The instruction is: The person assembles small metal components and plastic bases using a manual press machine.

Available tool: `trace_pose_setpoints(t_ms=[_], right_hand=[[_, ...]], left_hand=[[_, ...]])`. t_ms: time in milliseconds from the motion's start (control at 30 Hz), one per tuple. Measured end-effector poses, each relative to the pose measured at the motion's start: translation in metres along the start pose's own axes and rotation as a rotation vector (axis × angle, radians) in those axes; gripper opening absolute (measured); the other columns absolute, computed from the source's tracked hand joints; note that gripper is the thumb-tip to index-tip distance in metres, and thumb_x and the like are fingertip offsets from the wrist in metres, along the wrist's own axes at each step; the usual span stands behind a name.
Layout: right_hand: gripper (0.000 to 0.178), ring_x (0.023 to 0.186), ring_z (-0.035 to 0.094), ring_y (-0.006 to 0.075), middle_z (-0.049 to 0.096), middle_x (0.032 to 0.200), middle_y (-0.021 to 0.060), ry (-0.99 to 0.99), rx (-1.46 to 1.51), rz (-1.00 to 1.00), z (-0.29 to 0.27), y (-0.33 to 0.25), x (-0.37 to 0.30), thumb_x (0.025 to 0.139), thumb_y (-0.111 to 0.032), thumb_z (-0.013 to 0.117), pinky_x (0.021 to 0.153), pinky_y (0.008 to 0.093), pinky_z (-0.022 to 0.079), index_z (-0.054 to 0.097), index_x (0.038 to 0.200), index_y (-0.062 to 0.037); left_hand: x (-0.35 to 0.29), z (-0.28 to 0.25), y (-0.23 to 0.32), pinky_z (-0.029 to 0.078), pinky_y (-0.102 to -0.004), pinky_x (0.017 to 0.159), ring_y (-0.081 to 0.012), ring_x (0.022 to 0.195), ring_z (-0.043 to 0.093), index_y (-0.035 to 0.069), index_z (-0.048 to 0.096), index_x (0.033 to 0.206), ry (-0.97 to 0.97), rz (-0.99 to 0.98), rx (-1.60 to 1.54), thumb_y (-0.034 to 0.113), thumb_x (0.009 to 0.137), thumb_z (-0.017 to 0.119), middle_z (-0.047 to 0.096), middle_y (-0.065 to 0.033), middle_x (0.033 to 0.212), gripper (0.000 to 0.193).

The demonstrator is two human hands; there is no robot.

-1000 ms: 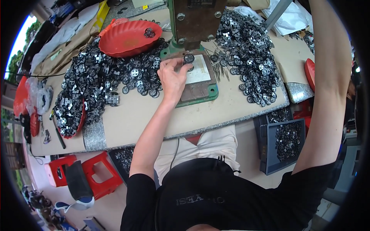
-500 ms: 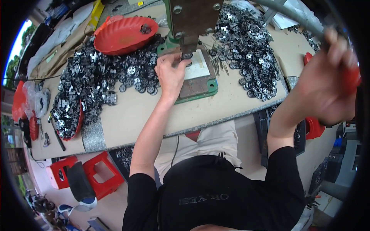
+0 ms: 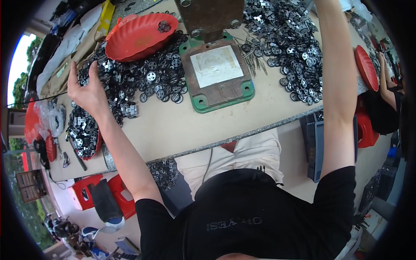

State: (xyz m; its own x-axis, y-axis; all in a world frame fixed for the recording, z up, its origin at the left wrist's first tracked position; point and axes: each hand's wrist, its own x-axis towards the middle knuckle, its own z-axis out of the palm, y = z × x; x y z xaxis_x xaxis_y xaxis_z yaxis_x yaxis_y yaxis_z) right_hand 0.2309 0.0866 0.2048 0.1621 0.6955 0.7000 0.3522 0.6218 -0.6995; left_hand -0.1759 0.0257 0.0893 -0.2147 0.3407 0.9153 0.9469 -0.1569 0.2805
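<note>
My left hand (image 3: 89,92) is held open over the left-hand heap of small dark parts (image 3: 86,123), its thumb and finger apart with nothing between them. My right forearm (image 3: 338,78) stretches up past the top edge, so the hand itself is out of view. Between my arms stands a green-based press (image 3: 212,11). A white plate (image 3: 216,65) lies on its brown bed, with nothing on it. Left of the press spread many small black spoked wheels (image 3: 160,93). More black wheels (image 3: 299,82) lie to its right.
A red scalloped dish (image 3: 138,41) sits on the left heap. Thin metal pins (image 3: 255,60) lie right of the press. Under the table edge are a dark crate (image 3: 313,147) and red stools (image 3: 117,190). Another person's arm (image 3: 384,78) shows at the far right, near a red dish (image 3: 367,68).
My left hand has left the press and swung left to the heap, fingers now apart. My right hand, earlier up at the lever, has gone forward out of view. The wheel under the press is gone.
</note>
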Motion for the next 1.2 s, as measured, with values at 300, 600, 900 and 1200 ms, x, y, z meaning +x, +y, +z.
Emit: trace_pose_setpoints(t_ms=[300, 600, 900, 1200], right_hand=[[0.017, 0.071, 0.061, 0.02, 0.064, 0.089, 0.012, -0.475, -0.426, 0.401, -0.015, 0.085, -0.197, 0.079, -0.01, 0.061, 0.065, 0.0302, 0.048, 0.064, 0.093, -0.0024], [0.014, 0.083, 0.058, 0.0305, 0.06, 0.09, 0.0115, -0.55, -0.676, 0.148, 0.003, 0.126, -0.172, 0.077, -0.006, 0.056, 0.074, 0.037, 0.046, 0.063, 0.089, -0.0021], [0.008, 0.089, 0.057, 0.029, 0.057, 0.091, 0.0082, -0.972, -0.782, 0.101, 0.02, 0.118, -0.162, 0.074, -0.005, 0.057, 0.075, 0.0393, 0.046, 0.059, 0.081, -0.0043], [0.007, 0.085, 0.057, 0.0329, 0.058, 0.086, 0.0127, -0.879, -0.711, 0.025, 0.004, 0.124, -0.173, 0.081, -0.008, 0.053, 0.069, 0.0415, 0.045, 0.053, 0.085, -0.0028]], left_hand=[[-0.097, 0.04, 0.069, 0.047, -0.0345, 0.067, -0.0303, 0.071, 0.06, -0.001, 0.065, 0.092, -0.769, -0.131, -0.215, 0.016, 0.074, 0.067, 0.061, -0.0167, 0.082, 0.025], [-0.088, 0.059, 0.071, 0.046, -0.0338, 0.062, -0.0247, 0.065, 0.061, -0.002, 0.065, 0.094, -0.961, -0.321, -0.14, 0.009, 0.073, 0.068, 0.06, -0.016, 0.077, 0.025], [-0.102, 0.054, 0.057, 0.046, -0.0252, 0.057, -0.0139, 0.058, 0.056, 0.001, 0.067, 0.088, -0.761, -0.399, -0.393, 0.005, 0.071, 0.069, 0.061, -0.0088, 0.076, 0.018], [-0.102, 0.029, 0.064, 0.039, -0.017, 0.047, -0.0065, 0.06, 0.057, -0.001, 0.066, 0.094, -0.784, -0.882, -0.867, 0.009, 0.081, 0.065, 0.064, -0.0036, 0.074, 0.017]])
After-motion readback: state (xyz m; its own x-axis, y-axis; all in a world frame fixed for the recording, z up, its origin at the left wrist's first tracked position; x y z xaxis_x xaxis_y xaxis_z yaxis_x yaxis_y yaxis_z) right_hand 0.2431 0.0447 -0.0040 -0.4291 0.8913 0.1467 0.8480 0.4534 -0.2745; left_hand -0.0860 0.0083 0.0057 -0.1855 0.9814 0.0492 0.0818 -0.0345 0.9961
